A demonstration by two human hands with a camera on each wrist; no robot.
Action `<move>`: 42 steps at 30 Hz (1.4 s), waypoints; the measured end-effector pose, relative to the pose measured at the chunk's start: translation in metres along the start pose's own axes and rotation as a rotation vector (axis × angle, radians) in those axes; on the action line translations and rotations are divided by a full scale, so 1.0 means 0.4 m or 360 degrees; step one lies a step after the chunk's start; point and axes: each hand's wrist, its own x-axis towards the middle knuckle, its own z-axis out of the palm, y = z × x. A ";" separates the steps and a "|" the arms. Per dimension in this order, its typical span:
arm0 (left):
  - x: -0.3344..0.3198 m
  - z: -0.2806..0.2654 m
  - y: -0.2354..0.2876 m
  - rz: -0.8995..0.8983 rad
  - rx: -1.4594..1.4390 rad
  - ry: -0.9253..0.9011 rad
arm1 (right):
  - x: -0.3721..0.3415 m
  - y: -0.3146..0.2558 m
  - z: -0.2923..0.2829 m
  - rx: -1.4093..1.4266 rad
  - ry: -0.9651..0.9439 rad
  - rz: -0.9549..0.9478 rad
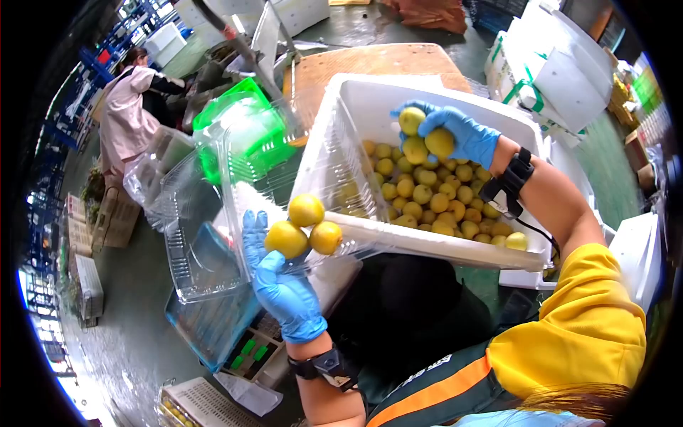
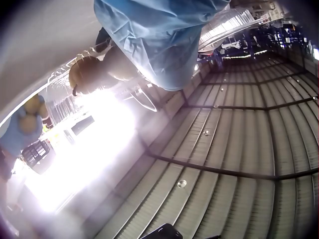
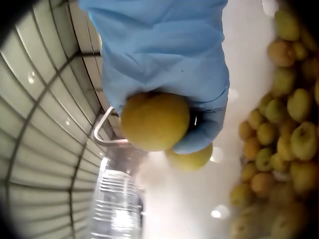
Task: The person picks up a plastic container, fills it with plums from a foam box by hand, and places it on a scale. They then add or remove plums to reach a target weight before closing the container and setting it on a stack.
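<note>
My blue-gloved left hand (image 1: 288,299) holds a clear plastic clamshell container (image 1: 203,235), its thumb over the near side and its fingers spread along it. Three round yellow plum-like fruits (image 1: 288,240) sit together in the container beside the thumb. In the left wrist view, the glove (image 2: 154,45) hides part of the container. My right hand (image 1: 459,132), also gloved in blue, grips three more yellow fruits (image 1: 440,143) above a white foam box (image 1: 398,238). The right wrist view shows curled fingers around a fruit (image 3: 155,122), with another fruit (image 3: 192,158) below. Many loose fruits (image 1: 427,196) fill the box bottom.
Behind the container stands a bright green basket (image 1: 245,160), next to a wooden board (image 1: 384,60). A scale with green buttons (image 1: 249,352) lies below the left hand. Foam boxes (image 1: 562,64) are stacked at right. Another person (image 1: 128,114) works at far left.
</note>
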 end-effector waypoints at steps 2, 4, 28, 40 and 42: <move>-0.002 0.010 0.001 -0.0059 -0.0030 -0.0028 | -0.063 -0.066 0.019 0.0171 -0.0099 -0.0190; -0.001 0.015 -0.003 -0.0099 -0.0049 -0.0036 | -0.100 -0.105 0.062 0.0200 -0.0175 -0.0366; -0.010 -0.003 0.004 -0.0134 -0.0178 -0.0094 | 0.118 -0.116 0.257 -0.1367 0.0107 -0.2036; 0.014 -0.023 0.005 -0.0189 -0.0210 -0.0126 | 0.230 0.299 0.119 -0.2205 -0.0307 -0.0054; 0.016 -0.024 0.004 -0.0179 -0.0234 -0.0117 | 0.239 0.284 0.132 -0.2108 -0.0372 0.0117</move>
